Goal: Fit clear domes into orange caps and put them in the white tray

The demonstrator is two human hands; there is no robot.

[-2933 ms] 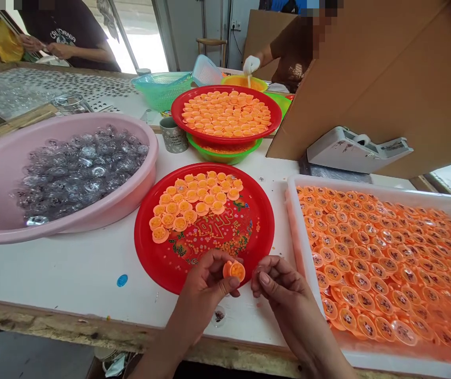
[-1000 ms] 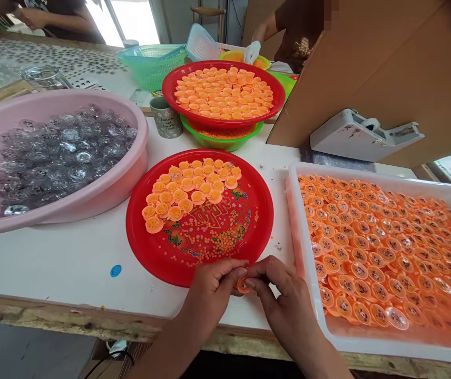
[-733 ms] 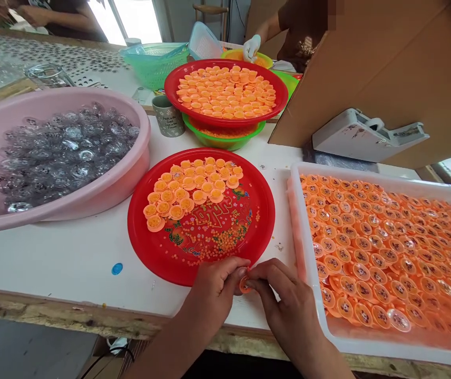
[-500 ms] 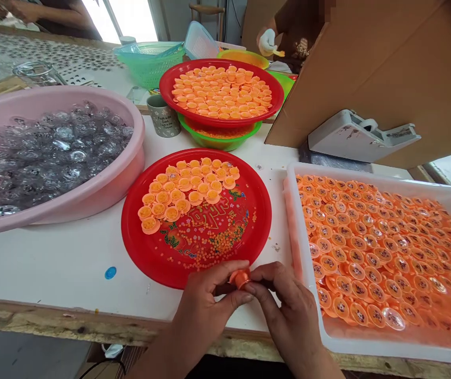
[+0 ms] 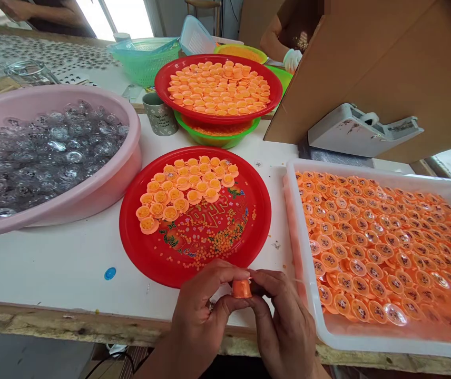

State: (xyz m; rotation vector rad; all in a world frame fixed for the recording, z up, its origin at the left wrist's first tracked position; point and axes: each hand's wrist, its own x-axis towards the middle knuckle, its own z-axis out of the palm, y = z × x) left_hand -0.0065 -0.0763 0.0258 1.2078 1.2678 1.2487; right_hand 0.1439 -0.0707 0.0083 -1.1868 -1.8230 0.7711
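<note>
My left hand (image 5: pixel 199 310) and my right hand (image 5: pixel 284 316) meet near the table's front edge, both pinching one small orange cup (image 5: pixel 242 288) between fingertips. Just beyond them lies a red plate (image 5: pixel 245 237) with several filled orange cups (image 5: pixel 186 187) on its far half and tiny loose orange beads on the near half. At my right, a white tray (image 5: pixel 300 263) holds many capped orange cups (image 5: pixel 371 237). A pink basin (image 5: pixel 91 189) of clear plastic lids (image 5: pixel 47 152) is at my left.
Another red plate (image 5: pixel 217 87) of orange cups rests on a green bowl (image 5: pixel 217 139) behind, beside a grey mug (image 5: pixel 157 113) and a teal basket (image 5: pixel 146 58). A cardboard sheet (image 5: pixel 368 68) and a white device (image 5: pixel 362 134) stand at the right. Another person's gloved hand (image 5: pixel 292 59) works farther back.
My hands brought the orange cup together with a piece from the right hand, pressed it, then lifted it slightly toward me. The gloved hand at the back moved right.
</note>
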